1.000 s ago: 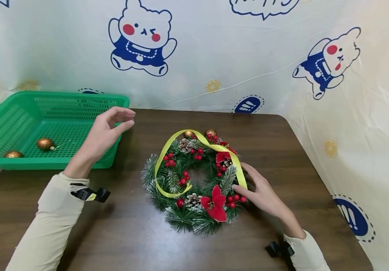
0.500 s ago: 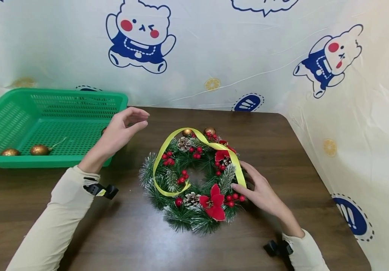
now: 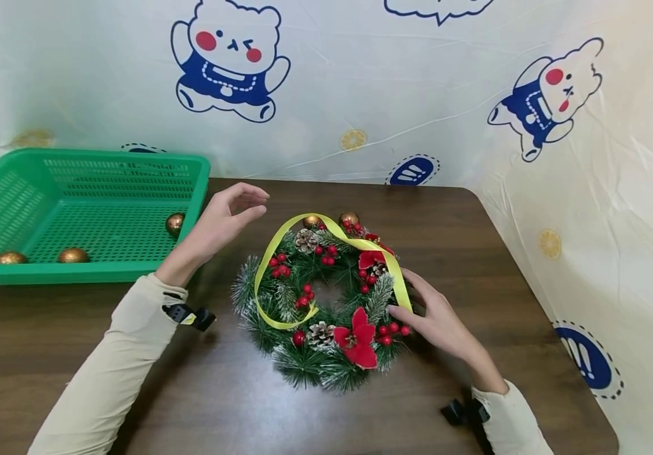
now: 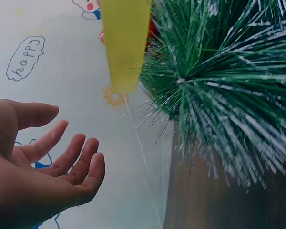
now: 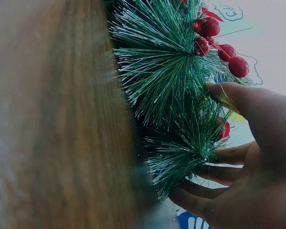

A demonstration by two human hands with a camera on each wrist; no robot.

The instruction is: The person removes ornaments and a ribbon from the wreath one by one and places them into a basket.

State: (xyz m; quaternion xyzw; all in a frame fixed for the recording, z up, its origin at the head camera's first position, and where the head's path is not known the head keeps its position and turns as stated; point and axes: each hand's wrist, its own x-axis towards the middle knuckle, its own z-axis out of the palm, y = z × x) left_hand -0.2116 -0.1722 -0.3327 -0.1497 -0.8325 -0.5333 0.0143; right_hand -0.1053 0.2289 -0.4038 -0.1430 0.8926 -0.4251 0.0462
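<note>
A green Christmas wreath (image 3: 304, 370) lies on the table in the head view, trimmed with red berries, pinecones, red poinsettias and gold baubles. Across its top loops a yellow ribbon (image 3: 269, 259). My right hand (image 3: 440, 319) holds the wreath's right side, thumb over the top near one ribbon end and fingers along the outer edge. In the right wrist view those fingers (image 5: 195, 202) reach in among the needles. Up and left of the wreath, my left hand (image 3: 227, 215) is raised with relaxed fingers, holding nothing. The left wrist view shows its palm (image 4: 33, 186) bare.
A green plastic basket (image 3: 93, 273) stands at the table's back left, with gold baubles (image 3: 73, 255) inside. My left forearm passes by its front right corner. Behind the brown table (image 3: 230, 404) hangs a pale sheet (image 3: 332, 69) printed with cartoon bears.
My left hand has moved right, from the basket's right rim toward the wreath. A bauble hidden behind it now shows in the basket. My right hand and the wreath have stayed in place.
</note>
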